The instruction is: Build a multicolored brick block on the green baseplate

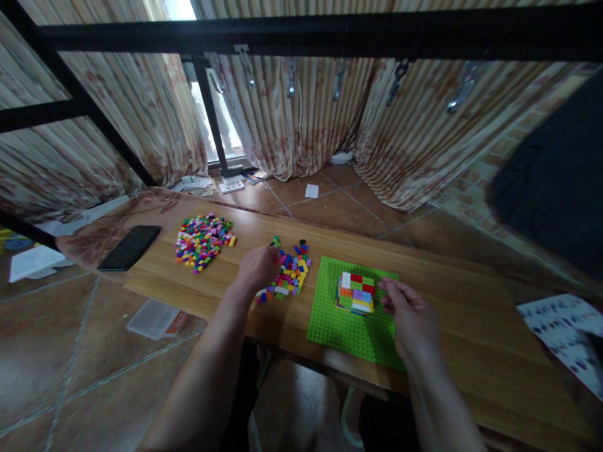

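Head view shows the brick stack (357, 293) just left of the right hand (412, 307), much nearer to it than to the left hand (259, 270), which lies well off to the stack's left. The stack has a nearly square top with no clear long axis and sits on a studded green baseplate (330, 326). The right hand's thumb and fingers are drawn narrowly together over the plate's right part; whether they grip a brick I cannot tell. The left hand is curled beside the smaller brick pile (296, 273), its fingertips hidden, so its hold cannot be told either. Glossy plastic bricks in mixed colours, small and box-shaped, also form a larger pile (202, 242) farther left on the smooth, wood-grained tabletop (461, 326).
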The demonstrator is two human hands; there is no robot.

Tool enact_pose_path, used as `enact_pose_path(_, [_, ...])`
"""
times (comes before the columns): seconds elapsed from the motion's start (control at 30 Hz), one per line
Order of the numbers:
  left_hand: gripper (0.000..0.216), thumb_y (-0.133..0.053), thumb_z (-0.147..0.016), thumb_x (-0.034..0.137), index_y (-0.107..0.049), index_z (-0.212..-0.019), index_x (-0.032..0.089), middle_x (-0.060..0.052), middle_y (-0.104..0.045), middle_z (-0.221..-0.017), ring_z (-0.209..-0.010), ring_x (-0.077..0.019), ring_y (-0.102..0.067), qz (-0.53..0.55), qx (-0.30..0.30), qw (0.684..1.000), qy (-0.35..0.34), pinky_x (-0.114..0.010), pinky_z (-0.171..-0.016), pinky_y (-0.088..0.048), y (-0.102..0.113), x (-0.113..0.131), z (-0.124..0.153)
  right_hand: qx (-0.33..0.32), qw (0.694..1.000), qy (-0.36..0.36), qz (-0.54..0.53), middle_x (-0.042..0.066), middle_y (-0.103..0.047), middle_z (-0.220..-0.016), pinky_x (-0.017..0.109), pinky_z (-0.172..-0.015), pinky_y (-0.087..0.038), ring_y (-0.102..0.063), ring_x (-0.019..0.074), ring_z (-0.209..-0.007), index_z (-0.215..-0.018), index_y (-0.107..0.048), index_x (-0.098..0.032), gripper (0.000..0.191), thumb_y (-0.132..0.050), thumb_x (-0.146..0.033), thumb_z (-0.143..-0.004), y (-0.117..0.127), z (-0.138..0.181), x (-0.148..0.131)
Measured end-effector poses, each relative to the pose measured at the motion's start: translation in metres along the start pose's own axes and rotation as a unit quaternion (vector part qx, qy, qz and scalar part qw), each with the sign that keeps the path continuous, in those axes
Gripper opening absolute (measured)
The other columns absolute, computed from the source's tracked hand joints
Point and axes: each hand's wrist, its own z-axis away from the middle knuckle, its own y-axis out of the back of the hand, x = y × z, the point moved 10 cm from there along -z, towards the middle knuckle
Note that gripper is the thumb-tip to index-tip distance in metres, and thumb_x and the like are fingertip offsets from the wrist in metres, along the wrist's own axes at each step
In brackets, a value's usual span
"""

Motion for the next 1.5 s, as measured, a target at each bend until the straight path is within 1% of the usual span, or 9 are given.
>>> enact_pose_path(0.2, [0.022,-0.055,-0.072,0.015,-0.072,-0.085,0.014,-0.003,-0.07,-0.073,-0.068,-0.0155,-0.062,0.159,-0.002,0.983,-0.088,-0.024,-0.064,-0.045,0.005,0.008,-0.002,0.008,1.0,0.004,0.002,0.005,-0.073,-0.086,0.026,-0.056,-0.041,-0.053,0.0121,-0.061,-0.089,-0.073,-0.019,0.036,-0.072,-0.048,-0.067,0.0,0.0,-0.003])
enact_pose_path(0.37, [0.015,-0.058,-0.07,0.016,-0.068,-0.081,0.012,-0.004,-0.069,-0.076,-0.071,-0.0154,-0.062,0.271,-0.03,0.955,-0.117,-0.025,-0.067,-0.049,0.009,0.018,0.0,0.007,1.0,0.007,0.001,0.006,-0.074,-0.084,0.026,-0.056,-0.04,-0.054,0.0128,-0.06,-0.089,-0.074,-0.019,0.037,-0.071,-0.049,-0.067,-0.002,0.001,-0.005])
enact_pose_path(0.6, [0.014,-0.063,-0.074,0.016,-0.064,-0.088,0.015,-0.003,-0.069,-0.082,-0.076,-0.0135,-0.064,0.42,-0.106,0.882,-0.186,-0.026,-0.074,-0.051,-0.008,0.082,0.026,0.006,1.0,0.007,-0.005,0.005,-0.073,-0.082,0.026,-0.055,-0.041,-0.054,0.0131,-0.06,-0.088,-0.074,-0.019,0.038,-0.072,-0.05,-0.066,-0.003,0.001,-0.006])
enact_pose_path(0.73, [0.011,-0.062,-0.077,0.012,-0.066,-0.086,0.017,-0.003,-0.068,-0.084,-0.079,-0.0135,-0.064,0.41,-0.112,0.873,-0.241,-0.026,-0.075,-0.051,-0.022,0.126,0.051,0.003,1.0,0.012,0.002,0.005,-0.073,-0.08,0.026,-0.055,-0.04,-0.055,0.0137,-0.06,-0.087,-0.074,-0.019,0.037,-0.07,-0.05,-0.067,-0.004,0.0,-0.006])
enact_pose_path(0.83, [0.01,-0.059,-0.081,0.013,-0.066,-0.087,0.018,-0.003,-0.068,-0.086,-0.081,-0.014,-0.064,0.381,-0.085,0.882,-0.264,-0.027,-0.077,-0.05,-0.025,0.142,0.059,0.003,1.0,0.016,0.002,0.005,-0.073,-0.081,0.027,-0.056,-0.041,-0.055,0.0139,-0.06,-0.087,-0.074,-0.019,0.037,-0.07,-0.05,-0.067,-0.004,0.0,-0.007])
enact_pose_path(1.03, [0.009,-0.061,-0.084,0.015,-0.068,-0.088,0.02,-0.004,-0.068,-0.093,-0.093,-0.0166,-0.062,0.351,-0.013,0.89,-0.291,-0.03,-0.085,-0.049,-0.02,0.146,0.058,0.005,0.999,0.039,-0.012,0.003,-0.072,-0.079,0.027,-0.057,-0.043,-0.055,0.0131,-0.06,-0.087,-0.074,-0.02,0.031,-0.071,-0.045,-0.068,-0.003,0.002,-0.018])
enact_pose_path(1.17, [0.009,-0.065,-0.083,0.019,-0.07,-0.089,0.021,-0.005,-0.066,-0.099,-0.099,-0.0175,-0.061,0.36,0.037,0.888,-0.283,-0.032,-0.092,-0.048,-0.013,0.146,0.057,-0.057,0.991,0.119,0.024,0.002,-0.073,-0.079,0.029,-0.066,-0.047,-0.06,0.0149,-0.068,-0.085,-0.075,-0.023,0.021,-0.07,-0.041,-0.075,-0.011,0.012,-0.041])
enact_pose_path(1.3, [0.01,-0.066,-0.082,0.019,-0.07,-0.09,0.022,-0.005,-0.065,-0.101,-0.102,-0.0181,-0.06,0.363,0.048,0.884,-0.29,-0.033,-0.092,-0.048,-0.012,0.152,0.059,-0.128,0.978,0.155,0.048,0.002,-0.074,-0.085,0.031,-0.073,-0.05,-0.065,0.0172,-0.077,-0.089,-0.075,-0.024,0.019,-0.069,-0.039,-0.078,-0.022,0.023,-0.049])
enact_pose_path(1.5, [0.014,-0.066,-0.081,0.016,-0.07,-0.093,0.022,-0.005,-0.065,-0.102,-0.1,-0.0169,-0.061,0.368,0.055,0.877,-0.303,-0.032,-0.091,-0.048,-0.012,0.157,0.062,-0.176,0.971,0.153,0.058,0.003,-0.074,-0.089,0.031,-0.075,-0.051,-0.066,0.0177,-0.08,-0.093,-0.074,-0.023,0.02,-0.069,-0.038,-0.079,-0.034,0.029,-0.045])
